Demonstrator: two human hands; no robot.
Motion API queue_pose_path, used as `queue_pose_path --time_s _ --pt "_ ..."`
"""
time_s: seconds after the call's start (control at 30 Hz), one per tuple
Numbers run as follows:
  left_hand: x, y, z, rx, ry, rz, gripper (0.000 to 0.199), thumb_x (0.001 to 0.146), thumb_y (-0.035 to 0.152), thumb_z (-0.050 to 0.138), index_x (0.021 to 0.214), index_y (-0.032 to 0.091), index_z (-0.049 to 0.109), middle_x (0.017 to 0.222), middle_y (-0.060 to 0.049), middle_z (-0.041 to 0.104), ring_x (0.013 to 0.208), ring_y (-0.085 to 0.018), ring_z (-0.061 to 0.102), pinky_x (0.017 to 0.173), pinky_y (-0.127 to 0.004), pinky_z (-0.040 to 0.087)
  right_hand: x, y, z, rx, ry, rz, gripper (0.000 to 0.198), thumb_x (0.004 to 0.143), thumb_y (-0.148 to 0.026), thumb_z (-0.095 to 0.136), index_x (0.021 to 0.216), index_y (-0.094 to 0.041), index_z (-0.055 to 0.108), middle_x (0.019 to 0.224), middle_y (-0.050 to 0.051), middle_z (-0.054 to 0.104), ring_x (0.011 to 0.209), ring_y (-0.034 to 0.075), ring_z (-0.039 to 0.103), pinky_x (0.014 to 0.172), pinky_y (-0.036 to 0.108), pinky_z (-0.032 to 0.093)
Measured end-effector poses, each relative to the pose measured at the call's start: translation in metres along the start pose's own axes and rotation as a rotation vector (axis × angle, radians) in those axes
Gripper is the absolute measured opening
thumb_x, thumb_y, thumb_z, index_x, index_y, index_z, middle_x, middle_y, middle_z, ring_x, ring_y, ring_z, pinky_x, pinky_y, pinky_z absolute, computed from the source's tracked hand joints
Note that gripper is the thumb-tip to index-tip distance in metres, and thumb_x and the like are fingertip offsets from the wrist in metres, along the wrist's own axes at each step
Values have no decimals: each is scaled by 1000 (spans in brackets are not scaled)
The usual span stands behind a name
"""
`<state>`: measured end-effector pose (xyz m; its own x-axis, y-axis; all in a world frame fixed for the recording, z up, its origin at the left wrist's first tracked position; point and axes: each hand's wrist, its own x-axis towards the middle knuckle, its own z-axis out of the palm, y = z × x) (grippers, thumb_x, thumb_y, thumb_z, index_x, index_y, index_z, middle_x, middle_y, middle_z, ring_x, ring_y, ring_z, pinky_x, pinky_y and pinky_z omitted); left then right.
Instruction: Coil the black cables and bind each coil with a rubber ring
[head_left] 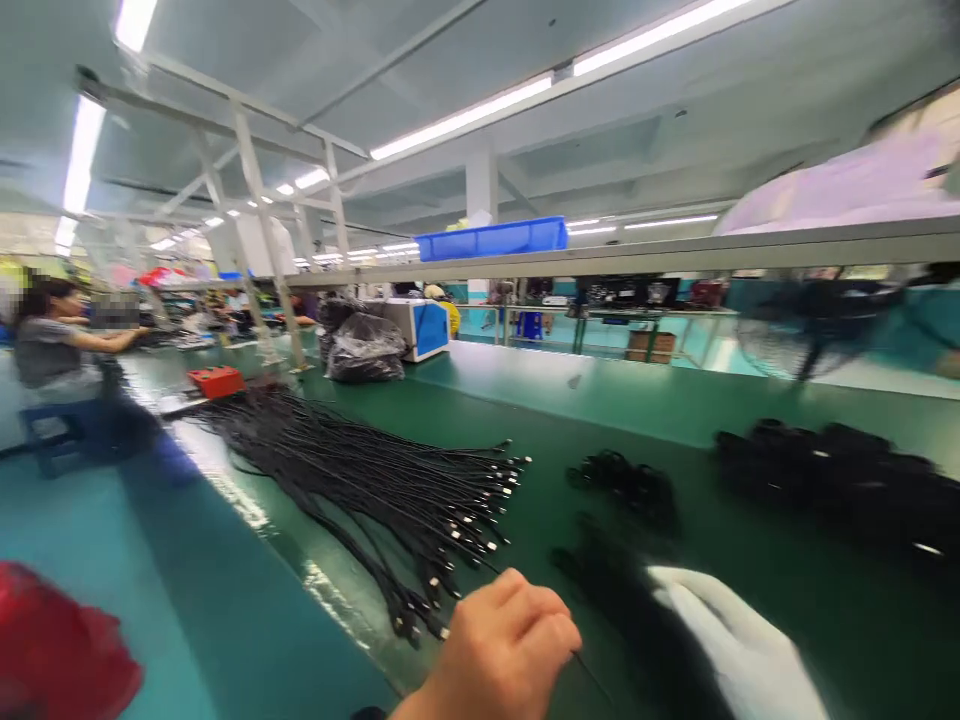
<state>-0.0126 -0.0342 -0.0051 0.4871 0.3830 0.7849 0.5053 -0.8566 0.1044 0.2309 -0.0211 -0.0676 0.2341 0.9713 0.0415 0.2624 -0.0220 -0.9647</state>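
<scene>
My bare left hand [510, 640] is closed in a pinch on a thin black cable, which comes out past the fingers on both sides. Just beyond it, a wide spread of long black cables [375, 475] lies on the green table, their small metal-tipped plugs facing me. On my right hand [739, 640] is a white glove; it is low over a blurred dark heap of black cables [622, 580]. Motion smears its fingers, so its grip is unclear. A smaller bunch of coiled black cables [626, 480] lies a little farther back.
More coiled black cables [832, 470] are piled at the right. Farther back are an orange-red box [216, 381], a black plastic bag [366, 345] and a blue-and-white machine [426, 328]. An overhead shelf [637, 255] carries a blue tray [491, 240]. A co-worker [56, 340] sits at far left.
</scene>
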Motion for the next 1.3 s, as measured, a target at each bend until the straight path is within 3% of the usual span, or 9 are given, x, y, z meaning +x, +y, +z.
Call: queue_pose_path --time_s 0.17,0.33,0.43,0.53,0.7,0.83,1.1,1.2,1.3 --pt "36 -27 -11 94 -84 -101 20 85 5 43 88 17 58 85 -4 64 79 -16 55 72 -28 47 -13 -72 2 550 -879 294 43 79 -43 53 111 -14 55 90 11 67 64 17 65 60 29 49" --pt "61 -37 -7 244 -180 -159 26 82 4 47 95 20 62 102 -4 65 100 -23 51 89 -41 39 -15 -61 28 748 -1212 402 38 70 -29 54 99 -5 59 72 11 68 40 11 57 36 19 41" --pt "63 -22 -5 6 -432 -138 27 80 11 55 100 27 62 107 3 65 106 -20 49 103 -44 25 -12 -38 43 929 -1258 499 44 65 -27 48 99 0 59 73 14 69 52 17 63 44 22 45" --pt "64 -13 -3 -244 -682 -228 7 79 20 62 84 24 65 84 5 65 88 -14 55 97 -34 31 -13 -27 49 1028 -1306 582 54 64 -27 41 106 2 57 79 17 69 68 20 67 56 26 48" --pt "78 -16 10 -388 -840 -306 8 79 17 60 78 23 65 78 4 61 81 -12 52 82 -26 36 -18 -22 47 1112 -1355 583 63 67 -29 37 123 -1 47 96 18 68 87 21 66 75 30 45" --pt "88 -19 24 -412 -930 -318 11 75 13 57 76 22 64 78 5 61 80 -12 52 76 -24 36 -18 -7 47 1167 -1321 560 70 72 -46 35 123 2 46 98 20 66 89 24 65 75 32 44" --pt "88 -17 43 -567 -940 -450 5 72 19 62 76 22 64 79 5 64 79 -13 55 70 -21 40 -19 0 55 1039 -1257 591 42 69 -29 43 94 -1 60 72 16 68 66 21 65 79 40 43" --pt "71 -17 46 -531 -795 -473 17 84 24 50 86 23 66 85 2 67 81 -13 58 74 -22 43 -19 -20 37 1094 -1151 396 40 66 -36 54 87 -4 61 71 14 68 66 21 65 77 42 45" --pt "43 -35 42 -196 -645 -393 27 90 30 40 100 27 65 91 -1 69 83 -16 60 73 -25 45 -9 -36 11 1244 -1067 166 46 63 -50 61 90 -12 60 71 8 67 68 25 66 71 46 46"
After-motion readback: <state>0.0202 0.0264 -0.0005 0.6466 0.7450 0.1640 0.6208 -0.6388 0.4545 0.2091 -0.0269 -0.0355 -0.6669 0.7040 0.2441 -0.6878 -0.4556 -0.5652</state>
